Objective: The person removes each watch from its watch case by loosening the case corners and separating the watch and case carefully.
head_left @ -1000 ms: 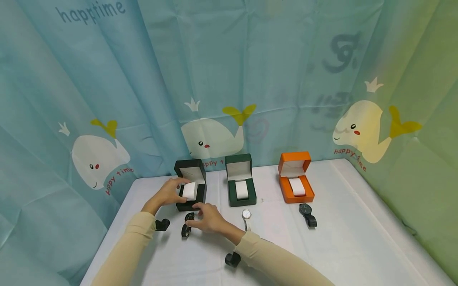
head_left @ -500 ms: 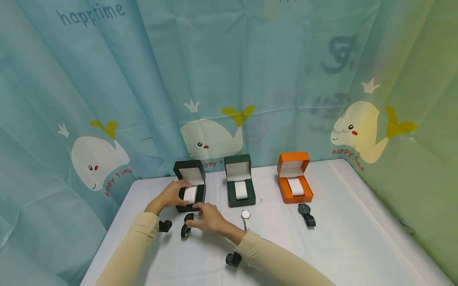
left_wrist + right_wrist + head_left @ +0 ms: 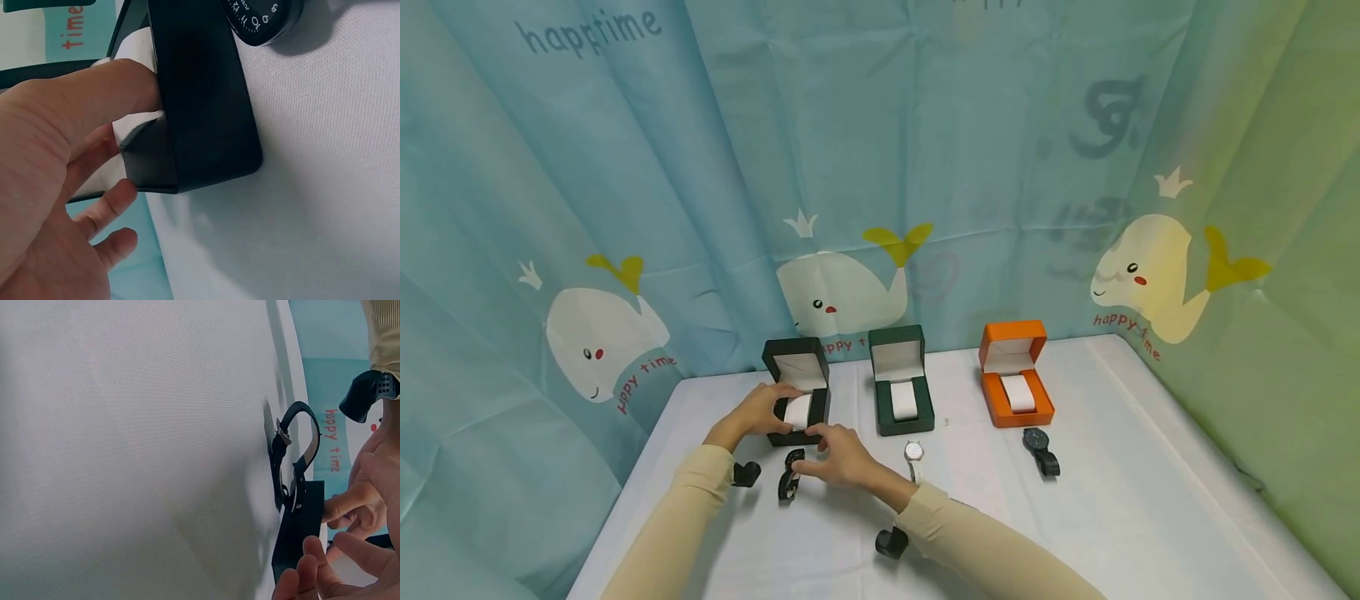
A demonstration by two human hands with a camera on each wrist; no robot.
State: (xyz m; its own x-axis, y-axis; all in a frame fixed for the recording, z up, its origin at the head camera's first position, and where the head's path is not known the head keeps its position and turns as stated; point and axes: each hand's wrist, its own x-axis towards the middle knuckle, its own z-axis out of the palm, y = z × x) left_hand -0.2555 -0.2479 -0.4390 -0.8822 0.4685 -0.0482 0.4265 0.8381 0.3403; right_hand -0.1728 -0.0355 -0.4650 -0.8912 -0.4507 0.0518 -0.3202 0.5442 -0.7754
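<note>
An open black watch box (image 3: 822, 410) stands at the table's back left. My left hand (image 3: 757, 413) reaches into it and pinches the white watch cushion (image 3: 799, 411), thumb at the front and fingers behind. In the left wrist view the cushion (image 3: 139, 45) sits partly below the rim of the box (image 3: 206, 106). My right hand (image 3: 844, 458) is at the box's front edge with fingers spread and relaxed, its thumb over a black watch (image 3: 791, 475). That watch lies in front of the box, its strap (image 3: 315, 439) looped. Whether the right fingertips touch the box I cannot tell.
A green watch box (image 3: 883, 417) and an orange one (image 3: 997, 408) stand open to the right, each with a white cushion. Before them lie a white-strapped watch (image 3: 913, 452) and another black watch (image 3: 1037, 442). A whale-print curtain (image 3: 842, 167) hangs behind the white table (image 3: 1120, 500).
The left hand has moved slightly right and down with the cushion, which sits lower in the black box than a second ago. The right hand has stayed nearly still.
</note>
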